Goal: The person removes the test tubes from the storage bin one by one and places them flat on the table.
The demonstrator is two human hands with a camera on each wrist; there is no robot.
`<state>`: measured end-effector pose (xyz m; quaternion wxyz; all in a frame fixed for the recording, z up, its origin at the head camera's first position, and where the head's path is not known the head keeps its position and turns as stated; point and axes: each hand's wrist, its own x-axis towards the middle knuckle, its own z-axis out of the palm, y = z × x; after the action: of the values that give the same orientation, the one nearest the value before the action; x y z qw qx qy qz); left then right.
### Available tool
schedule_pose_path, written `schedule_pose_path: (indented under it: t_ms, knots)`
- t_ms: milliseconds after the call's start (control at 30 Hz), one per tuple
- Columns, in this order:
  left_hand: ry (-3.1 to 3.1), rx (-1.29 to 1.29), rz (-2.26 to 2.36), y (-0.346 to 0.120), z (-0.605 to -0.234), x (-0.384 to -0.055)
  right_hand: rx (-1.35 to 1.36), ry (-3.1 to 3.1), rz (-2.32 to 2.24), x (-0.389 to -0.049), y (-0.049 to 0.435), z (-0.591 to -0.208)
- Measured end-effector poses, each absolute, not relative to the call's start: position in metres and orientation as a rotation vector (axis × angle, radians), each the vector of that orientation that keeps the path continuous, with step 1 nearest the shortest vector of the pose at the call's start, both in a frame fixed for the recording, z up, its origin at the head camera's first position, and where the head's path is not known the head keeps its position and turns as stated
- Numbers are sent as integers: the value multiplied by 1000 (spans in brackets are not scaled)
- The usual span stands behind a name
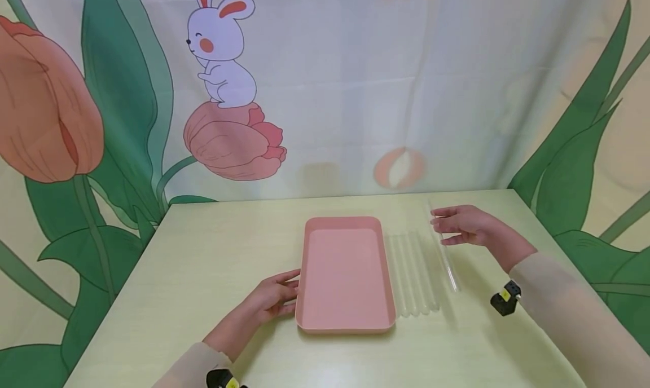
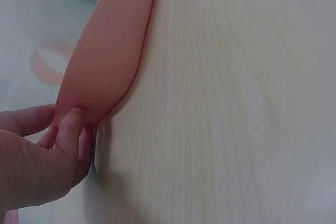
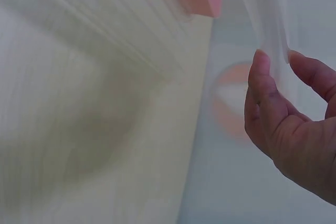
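A pink rectangular tray (image 1: 345,275) lies on the table. My left hand (image 1: 276,295) rests at its left side, its fingertips touching the outer wall; in the left wrist view the fingers (image 2: 71,129) meet the tray's side (image 2: 113,40) near a corner. To the right, my right hand (image 1: 464,224) pinches a clear test tube (image 1: 447,261) between thumb and fingers, holding it tilted above the table. In the right wrist view, that see-through tube (image 3: 270,19) passes between the thumb and fingertips (image 3: 261,64). Several similar clear tubes (image 1: 413,275) lie side by side against the tray's right side.
The pale wooden table (image 1: 228,241) reaches back to a hanging cloth (image 1: 330,95) printed with a rabbit and tulips. Black devices with a yellow mark, such as the one on the right wrist (image 1: 506,299), sit at both sleeves.
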<state>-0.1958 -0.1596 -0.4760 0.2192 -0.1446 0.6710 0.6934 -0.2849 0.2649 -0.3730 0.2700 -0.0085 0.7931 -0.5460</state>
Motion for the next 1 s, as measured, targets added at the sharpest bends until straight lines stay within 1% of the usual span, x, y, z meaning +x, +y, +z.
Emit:
schedule_pose_path:
  t_ms: [333,1000]
  knots:
    - [1849,-383,1924,-160,-477,-196,-9,2162,-1425,-293,261,-405]
    - [1843,-385,1927,-160,-476,-195,168,2200,-1390,-303,264,-453]
